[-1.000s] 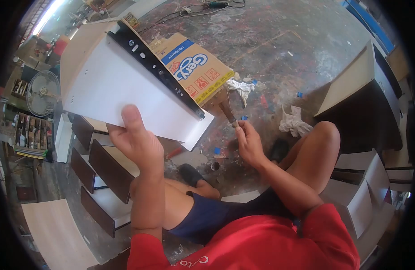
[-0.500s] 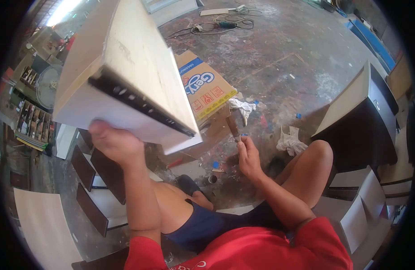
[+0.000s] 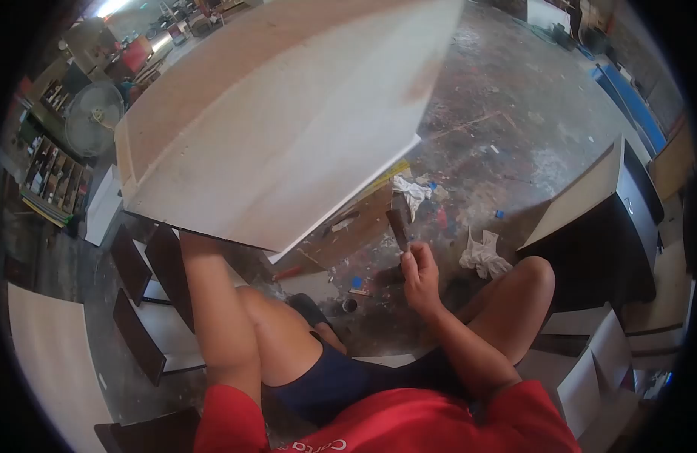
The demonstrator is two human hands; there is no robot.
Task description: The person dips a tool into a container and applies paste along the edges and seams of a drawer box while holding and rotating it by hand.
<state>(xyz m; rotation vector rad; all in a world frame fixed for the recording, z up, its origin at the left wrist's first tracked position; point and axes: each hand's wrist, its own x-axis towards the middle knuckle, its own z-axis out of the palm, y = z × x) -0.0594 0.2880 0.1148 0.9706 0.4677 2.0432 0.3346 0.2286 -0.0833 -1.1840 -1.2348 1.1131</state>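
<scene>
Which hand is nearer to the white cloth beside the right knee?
Right. The right hand, gripping a tool, appears just left of the cloth; the left hand is hidden behind the raised wooden piece, farther left.

The large, boxy wooden drawer (image 3: pixel 288 143) is pale beige, turning tan on one face, with a brownish patch and a white edge strip (image 3: pixel 347 198); the thin, flat scraper (image 3: pixel 397 229) is dark brown. The red fabric shirt (image 3: pixel 416 423) bears white lettering (image 3: pixel 318 445), and the cloth shorts (image 3: pixel 326 389) are navy blue. Reddish and whitish blotches mottle the hard grey floor (image 3: pixel 507 90).
</scene>
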